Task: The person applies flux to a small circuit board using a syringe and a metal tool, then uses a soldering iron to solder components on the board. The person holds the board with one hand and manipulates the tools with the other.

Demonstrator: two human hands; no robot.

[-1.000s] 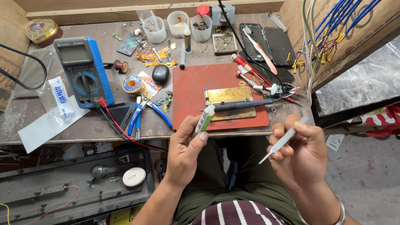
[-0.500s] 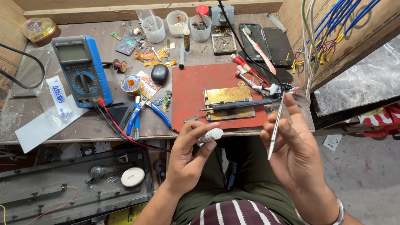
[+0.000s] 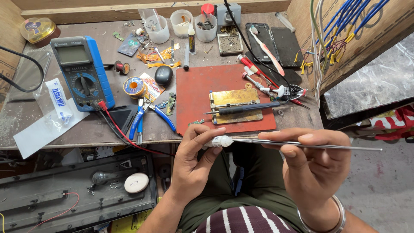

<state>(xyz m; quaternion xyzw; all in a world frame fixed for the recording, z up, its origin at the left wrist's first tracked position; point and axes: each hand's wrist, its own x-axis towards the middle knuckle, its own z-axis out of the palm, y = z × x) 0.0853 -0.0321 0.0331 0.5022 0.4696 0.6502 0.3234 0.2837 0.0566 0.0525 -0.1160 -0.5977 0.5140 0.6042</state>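
While three cups (image 3: 189, 22) stand behind, hands grip one tube (image 3: 219, 141) and one tweezers (image 3: 302, 145).

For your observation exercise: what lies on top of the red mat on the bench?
On the red mat sits a brass-coloured holder plate with a black-handled tool lying across it. Whatever is beneath the plate is covered.

2 hands: left (image 3: 194, 166), right (image 3: 315, 166). 1 white tube (image 3: 219, 141), 1 tweezers (image 3: 310, 146). 1 multimeter (image 3: 82, 72). 3 plastic cups: (image 3: 157, 29), (image 3: 181, 23), (image 3: 205, 27). 1 red mat (image 3: 196, 92), 1 brass jig (image 3: 235, 98). 1 blue pliers (image 3: 139, 121). 1 toothbrush (image 3: 267, 51). 2 dark phone panels approx: (image 3: 258, 36), (image 3: 288, 41). 1 solder reel (image 3: 132, 86).
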